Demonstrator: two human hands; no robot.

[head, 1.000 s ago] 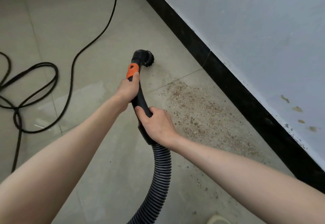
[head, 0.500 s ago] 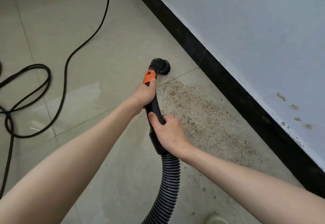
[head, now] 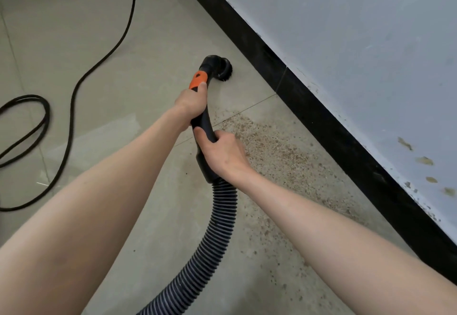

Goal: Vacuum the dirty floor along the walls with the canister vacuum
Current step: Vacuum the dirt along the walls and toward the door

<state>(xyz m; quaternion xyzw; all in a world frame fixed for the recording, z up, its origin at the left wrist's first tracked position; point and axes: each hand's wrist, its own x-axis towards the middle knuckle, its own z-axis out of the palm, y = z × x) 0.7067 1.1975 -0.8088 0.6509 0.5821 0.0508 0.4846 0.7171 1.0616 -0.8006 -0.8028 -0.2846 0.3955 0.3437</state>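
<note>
On handle: both grips closed.

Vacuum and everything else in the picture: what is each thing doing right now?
Brush nozzle: down at the floor, beside the black baseboard.
Handle: gripped by both hands.
Left hand: holds the handle by the orange collar.
Right hand: holds the handle lower down.
Ribbed hose: curves back past the arms.
Dirt patch: not yet vacuumed.
Black cord: loose, looped on the floor.

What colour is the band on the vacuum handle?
Orange band on a black handle, head view.
</note>
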